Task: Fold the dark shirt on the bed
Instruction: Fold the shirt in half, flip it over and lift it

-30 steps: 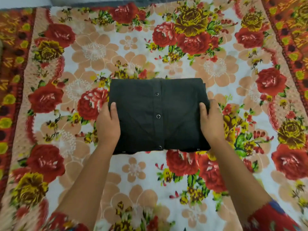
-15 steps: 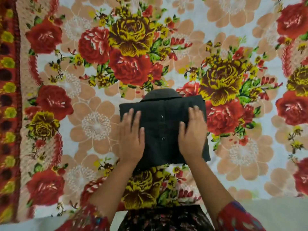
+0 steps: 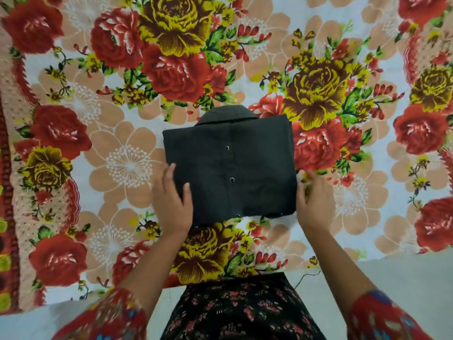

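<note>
The bed (image 3: 81,123), under a loud floral sheet, carried the shirt (image 3: 229,168) near its front edge, straight ahead of the person, probably so both arms could reach it without stretching.

The left hand (image 3: 171,202) lay on the shirt's near left corner, thumb on top of the cloth and fingers (image 3: 169,173) stretched along the left edge. It looked spread flat rather than clenched; whether the fingertips hooked under the edge could not be told. That placing suited squaring the side or steadying the bundle.

The shirt was already a compact dark rectangle, placket up, with small snaps (image 3: 232,179) running down its middle and the collar (image 3: 226,114) poking out past the far edge. Judging by this, the folding was nearly or wholly done, with only tidying left.

The right hand (image 3: 316,204) sat at the near right corner, beside the shirt and at most touching its edge, loosely curled on the sheet. It was blurred, and whether it held any cloth could not be told. The two hands bracketed the bundle, which would keep its sides parallel.

No brand, label or readable writing showed anywhere.
</note>
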